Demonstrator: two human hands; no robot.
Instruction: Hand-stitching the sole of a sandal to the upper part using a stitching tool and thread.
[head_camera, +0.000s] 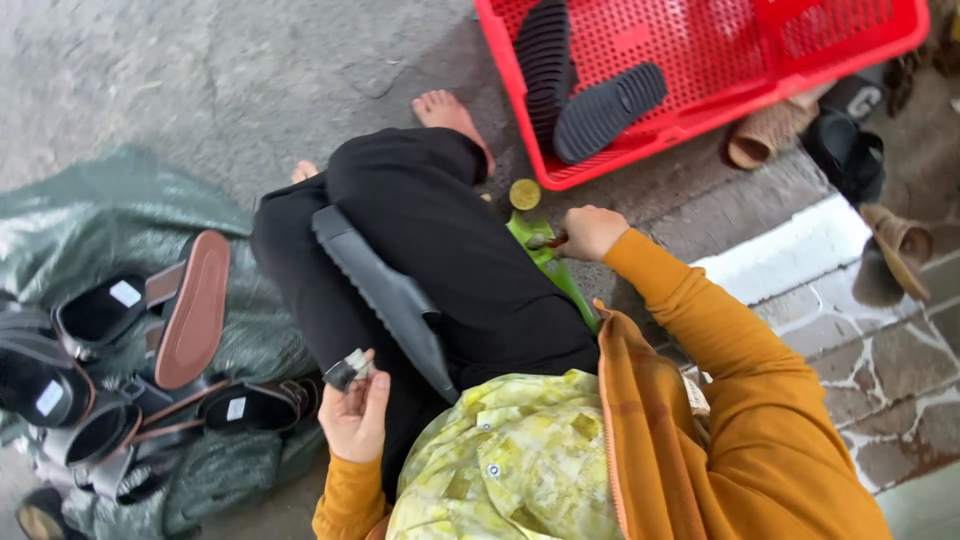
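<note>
Sole: long black ribbed rubber shoe sole (385, 295) lies across the black-trousered lap, long axis running from far left to near right.
Left hand: left hand (355, 415) pinches a small dark strap piece (347, 370), just near of the sole.
Right hand: right hand (590, 232) is closed around a small brush (545, 241), by a round yellow-green glue tin (524, 194).
Far right: red plastic crate (700, 110) holds two black soles.
Left: finished black sandals (150, 330) on green sheeting.
</note>
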